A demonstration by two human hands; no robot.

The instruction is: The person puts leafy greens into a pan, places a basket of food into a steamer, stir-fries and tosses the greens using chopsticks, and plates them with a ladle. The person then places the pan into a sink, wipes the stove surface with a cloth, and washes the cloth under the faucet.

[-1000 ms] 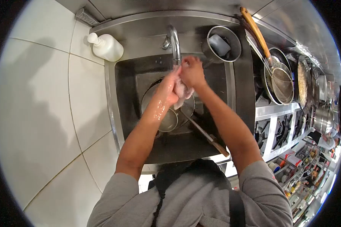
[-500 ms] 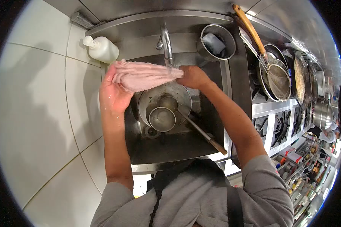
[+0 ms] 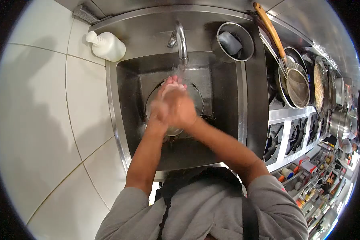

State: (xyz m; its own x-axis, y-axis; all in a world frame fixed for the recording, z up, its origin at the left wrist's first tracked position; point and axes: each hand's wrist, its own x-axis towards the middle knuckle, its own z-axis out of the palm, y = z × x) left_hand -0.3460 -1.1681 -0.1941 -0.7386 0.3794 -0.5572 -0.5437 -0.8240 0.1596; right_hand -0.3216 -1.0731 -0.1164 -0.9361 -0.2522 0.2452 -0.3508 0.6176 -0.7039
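Observation:
My left hand (image 3: 163, 105) and my right hand (image 3: 181, 109) are pressed together over the sink (image 3: 224, 100), both smeared by motion. A bit of the pale pink cloth (image 3: 173, 87) shows between them, bunched up. Just beyond them, water runs from the metal faucet (image 3: 181, 42). A round metal pan (image 3: 197, 98) lies beneath in the sink, mostly hidden by my hands.
A white pump bottle (image 3: 109, 47) stands at the sink's back left corner. At the back right is a metal pot (image 3: 247, 44) with a grey pad inside. Strainers (image 3: 298, 86) and pans rest on the stove (image 3: 284, 116) at the right.
The cloth, stretched between my hands half a second ago, is now bunched up. My left hand has moved right and my right hand left and nearer. The long-handled ladle is no longer visible.

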